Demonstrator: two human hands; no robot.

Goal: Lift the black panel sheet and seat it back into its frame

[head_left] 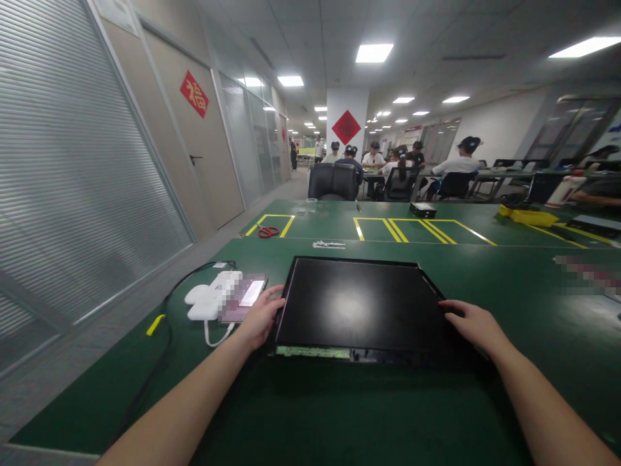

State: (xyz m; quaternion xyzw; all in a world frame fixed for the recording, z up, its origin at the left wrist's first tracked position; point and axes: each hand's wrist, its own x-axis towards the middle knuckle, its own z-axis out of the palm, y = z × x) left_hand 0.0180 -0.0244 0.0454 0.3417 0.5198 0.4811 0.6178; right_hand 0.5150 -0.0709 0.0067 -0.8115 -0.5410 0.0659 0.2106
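Note:
A black display panel [359, 304] lies screen up in front of me, tilted slightly, with a green circuit strip [313, 353] along its near edge. My left hand [264, 317] grips the panel's left edge, fingers under or behind the rim. On the opposite side, my right hand [473, 323] is closed on the right edge, its thumb and index finger at the rim. Whether the panel touches the table below is hard to tell.
On the green table [388, 414], a white power strip [211, 298], phone [250, 294] and black cable [167, 323] lie left. Further back are red scissors [268, 231], a small white tool [328, 245], a black box [423, 210] and a yellow tray [528, 215]. Several people sit beyond.

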